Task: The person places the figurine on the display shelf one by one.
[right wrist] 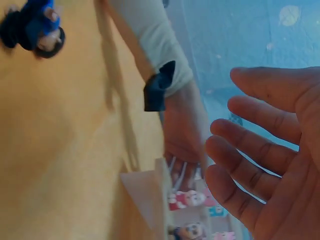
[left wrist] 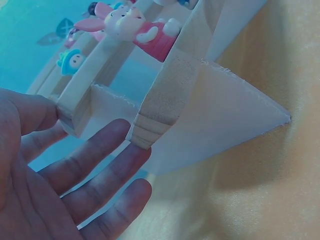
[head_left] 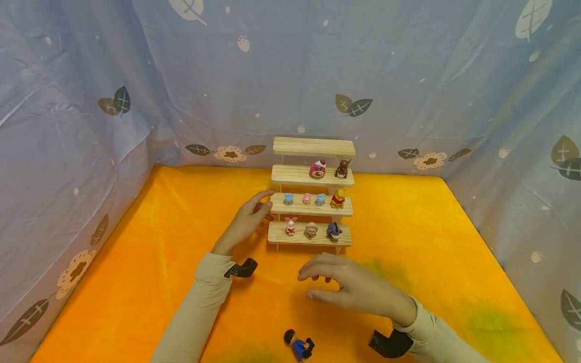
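A tiered wooden display shelf [head_left: 313,175] stands on the orange cloth, with small figurines on its boards. My left hand [head_left: 248,218] is at its left side. In the left wrist view, the thumb lies at the end of one board and fingertips [left wrist: 140,156] meet the end of the lowest board, fingers loosely extended. A pink piglet figurine [left wrist: 145,31] sits just above them. My right hand [head_left: 351,282] hovers before the shelf, holding nothing, its fingers apart and gently bent. Nearer to me lies a small doll in blue [head_left: 298,347] with black hair.
The lowest board also carries a tan round-faced figurine [head_left: 310,230] and a grey-blue donkey [head_left: 334,231]. Higher up are a yellow bear [head_left: 338,199], a pink bear [head_left: 317,169] and a brown kangaroo [head_left: 342,168]. Patterned curtains [head_left: 299,65] enclose the back and sides.
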`<action>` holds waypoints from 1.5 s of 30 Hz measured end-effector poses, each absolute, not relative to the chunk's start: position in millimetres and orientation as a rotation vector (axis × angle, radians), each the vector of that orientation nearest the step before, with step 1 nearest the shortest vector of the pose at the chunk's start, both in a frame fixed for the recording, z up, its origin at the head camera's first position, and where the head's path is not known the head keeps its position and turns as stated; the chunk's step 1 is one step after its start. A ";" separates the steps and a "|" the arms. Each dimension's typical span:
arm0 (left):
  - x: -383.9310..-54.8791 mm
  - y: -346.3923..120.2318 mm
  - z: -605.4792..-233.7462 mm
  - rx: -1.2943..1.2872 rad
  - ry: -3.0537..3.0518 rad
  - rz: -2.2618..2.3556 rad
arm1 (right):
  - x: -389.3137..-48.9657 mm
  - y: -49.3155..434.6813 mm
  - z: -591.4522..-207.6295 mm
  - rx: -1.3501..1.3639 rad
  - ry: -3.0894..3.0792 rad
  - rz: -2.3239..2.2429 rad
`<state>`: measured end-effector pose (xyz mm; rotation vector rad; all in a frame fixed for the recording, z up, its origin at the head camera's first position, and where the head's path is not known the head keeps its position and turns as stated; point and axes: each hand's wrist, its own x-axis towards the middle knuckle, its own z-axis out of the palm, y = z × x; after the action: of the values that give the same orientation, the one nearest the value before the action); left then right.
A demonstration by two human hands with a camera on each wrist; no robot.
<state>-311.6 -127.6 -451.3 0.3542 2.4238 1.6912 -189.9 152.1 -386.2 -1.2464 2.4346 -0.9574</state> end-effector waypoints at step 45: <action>-311.8 -126.3 -449.4 0.337 2.443 1.674 | -151.4 151.4 -457.3 -1.177 2.052 -0.888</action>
<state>-311.8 -126.3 -449.4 0.3372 2.4428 1.6739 -151.4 151.4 -457.3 -1.1770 2.0523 -0.8878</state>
